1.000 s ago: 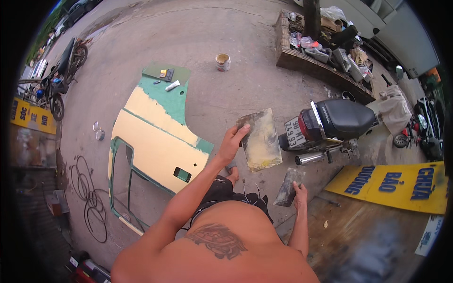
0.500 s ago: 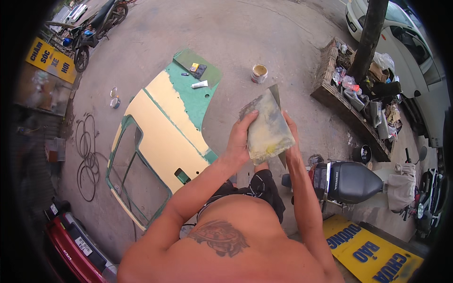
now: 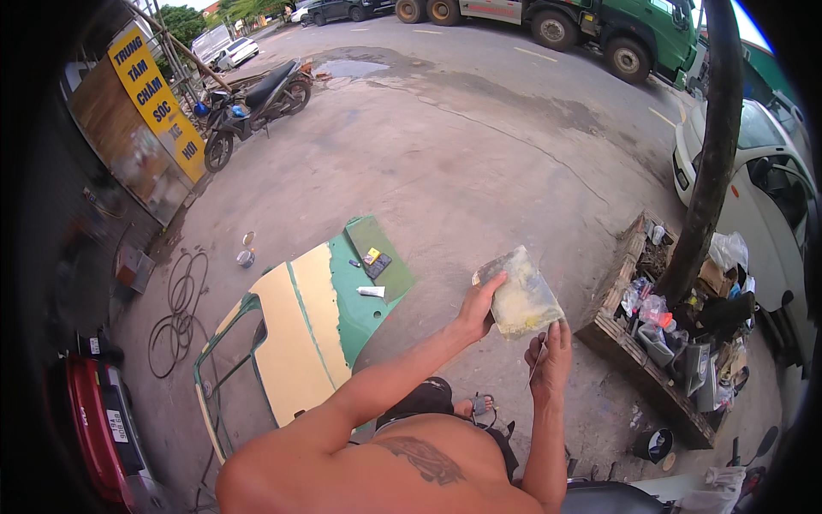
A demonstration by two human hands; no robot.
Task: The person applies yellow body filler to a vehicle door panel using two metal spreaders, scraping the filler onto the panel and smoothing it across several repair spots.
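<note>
My left hand [image 3: 481,307] grips the left edge of a flat, putty-smeared board [image 3: 524,295], thumb on top. Grey, cream and yellow stains cover its face. At the board's lower right corner, my right hand [image 3: 550,355] has its fingers closed on a thin, flat sheet seen nearly edge-on; its kind is unclear. Whether these fingertips touch the board I cannot tell. To the left, a vehicle door panel [image 3: 295,321] lies on the ground, partly cream, partly green. A white tube [image 3: 371,291] and a dark block with a yellow piece [image 3: 375,264] rest on its far end.
A brick-edged planter [image 3: 629,351] full of rubbish surrounds a tree trunk [image 3: 704,171] at right, beside a white car [image 3: 753,223]. A coiled hose [image 3: 177,313] and a small tin [image 3: 246,257] lie left. Motorbikes stand far left and lower right; a green truck [image 3: 591,34] is on the road.
My view has tilted up, bringing in the road and truck. My right hand has slid down to the board's lower corner, with the thin sheet drawn from behind it. The paint can has left sight.
</note>
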